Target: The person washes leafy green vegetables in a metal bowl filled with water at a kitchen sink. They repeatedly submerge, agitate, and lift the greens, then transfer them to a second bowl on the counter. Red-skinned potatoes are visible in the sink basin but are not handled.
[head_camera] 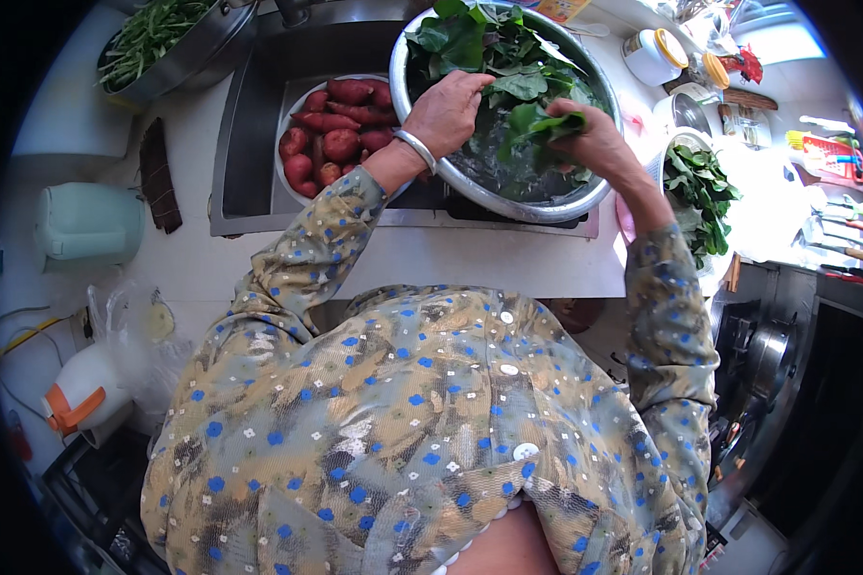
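A large round metal basin [400,79] holds water and many green leaves [521,83], and stands over the right part of the sink. My left hand [451,113], with a bangle at its wrist, is over the basin's left side against the leaves; whether its fingers grip any is hidden. On the right side of the basin my right hand [595,136] holds a bunch of wet leaves [539,133] above the water. Left of the basin, a white bowl of red-skinned sweet potatoes [341,146] sits in the sink. A white colander [679,140] with more leaves stands to the right.
The steel sink [255,118] has a raised rim. At the upper left stands a metal pot [180,61] with cut green stems. A dark strip of bark-like material [160,176] and a pale green appliance [90,223] are on the left. Lidded jars [651,57] stand at the upper right.
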Tool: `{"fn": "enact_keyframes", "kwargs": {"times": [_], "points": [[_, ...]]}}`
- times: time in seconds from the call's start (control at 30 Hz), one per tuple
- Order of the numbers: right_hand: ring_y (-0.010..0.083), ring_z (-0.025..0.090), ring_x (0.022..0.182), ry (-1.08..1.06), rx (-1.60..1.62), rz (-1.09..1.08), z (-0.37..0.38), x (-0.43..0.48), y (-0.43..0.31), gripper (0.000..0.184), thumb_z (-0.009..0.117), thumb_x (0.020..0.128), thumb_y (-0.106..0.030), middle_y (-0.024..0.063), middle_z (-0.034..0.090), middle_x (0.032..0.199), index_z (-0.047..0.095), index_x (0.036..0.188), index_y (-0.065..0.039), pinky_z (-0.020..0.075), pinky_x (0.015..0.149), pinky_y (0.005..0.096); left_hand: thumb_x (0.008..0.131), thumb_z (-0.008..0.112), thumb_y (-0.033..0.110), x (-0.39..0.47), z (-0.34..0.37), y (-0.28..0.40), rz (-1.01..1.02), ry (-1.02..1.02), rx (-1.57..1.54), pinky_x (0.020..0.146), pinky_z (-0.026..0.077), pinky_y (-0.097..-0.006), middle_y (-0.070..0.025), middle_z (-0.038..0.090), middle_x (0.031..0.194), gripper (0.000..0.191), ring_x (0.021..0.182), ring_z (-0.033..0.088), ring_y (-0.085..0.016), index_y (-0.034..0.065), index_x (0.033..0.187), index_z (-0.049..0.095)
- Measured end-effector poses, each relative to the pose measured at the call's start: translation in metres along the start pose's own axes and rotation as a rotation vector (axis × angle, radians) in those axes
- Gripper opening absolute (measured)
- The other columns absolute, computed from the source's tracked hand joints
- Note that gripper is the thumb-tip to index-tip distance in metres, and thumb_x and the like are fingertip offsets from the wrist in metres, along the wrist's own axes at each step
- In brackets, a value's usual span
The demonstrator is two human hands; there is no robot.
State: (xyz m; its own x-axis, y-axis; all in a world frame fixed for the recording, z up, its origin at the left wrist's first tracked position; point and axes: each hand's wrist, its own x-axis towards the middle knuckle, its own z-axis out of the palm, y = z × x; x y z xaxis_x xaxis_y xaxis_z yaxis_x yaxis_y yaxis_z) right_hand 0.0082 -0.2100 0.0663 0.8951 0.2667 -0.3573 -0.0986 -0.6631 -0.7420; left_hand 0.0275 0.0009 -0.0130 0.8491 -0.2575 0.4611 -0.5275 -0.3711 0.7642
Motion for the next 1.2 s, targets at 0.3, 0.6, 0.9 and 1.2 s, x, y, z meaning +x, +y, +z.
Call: {"fn": "enact_keyframes", "kwargs": {"times": [0.3, 0.6, 0.9, 1.2], "points": [[0.0354, 0.045, 0.114, -0.202, -0.450, -0.126, 0.029, 0.004, 0.026, 0.083, 0.072, 0.065, -0.022, 0.0215, 0.038, 0.127, 0.031, 0.136, -0.019, 0.0397, 0.095, 0.0372, 0.085, 0.050, 0.008, -0.001, -0.002, 0.001, -0.011, -0.051, 0.045, 0.079, 0.045, -0.0326, -0.0133, 0.058, 0.098, 0.023, 0.090, 0.057, -0.027, 0.0028, 0.105, 0.058], [0.0156, 0.060, 0.078, 0.154, -0.091, -0.245, 0.038, 0.031, 0.043, 0.026, 0.054, 0.070, 0.005, 0.0111, 0.063, 0.081, 0.063, 0.091, -0.006, 0.0467, 0.074, 0.0288, 0.084, 0.051, 0.007, -0.003, -0.002, -0.002, -0.013, -0.082, 0.014, 0.080, 0.045, -0.0340, -0.0135, 0.057, 0.099, 0.023, 0.091, 0.057, -0.029, 0.0033, 0.105, 0.059], [0.0134, 0.056, 0.091, 0.030, 0.943, -0.016, -0.014, -0.007, -0.016, 0.037, 0.061, 0.085, -0.027, 0.0058, 0.059, 0.103, 0.052, 0.112, -0.004, 0.0469, 0.079, 0.0284, 0.084, 0.048, 0.010, -0.003, -0.001, 0.001, -0.027, -0.078, -0.001, 0.076, 0.046, -0.0374, -0.0140, 0.057, 0.093, 0.022, 0.086, 0.056, -0.032, 0.0055, 0.103, 0.059], [0.0244, 0.057, 0.097, -0.038, 0.204, 0.095, 0.005, 0.008, 0.033, 0.038, 0.059, 0.078, -0.022, 0.0132, 0.057, 0.109, 0.051, 0.111, -0.005, 0.0473, 0.082, 0.0370, 0.085, 0.047, 0.011, -0.001, 0.002, 0.001, -0.023, -0.116, 0.001, 0.077, 0.046, -0.0375, -0.0142, 0.058, 0.094, 0.022, 0.088, 0.056, -0.031, 0.0055, 0.102, 0.059]]}}
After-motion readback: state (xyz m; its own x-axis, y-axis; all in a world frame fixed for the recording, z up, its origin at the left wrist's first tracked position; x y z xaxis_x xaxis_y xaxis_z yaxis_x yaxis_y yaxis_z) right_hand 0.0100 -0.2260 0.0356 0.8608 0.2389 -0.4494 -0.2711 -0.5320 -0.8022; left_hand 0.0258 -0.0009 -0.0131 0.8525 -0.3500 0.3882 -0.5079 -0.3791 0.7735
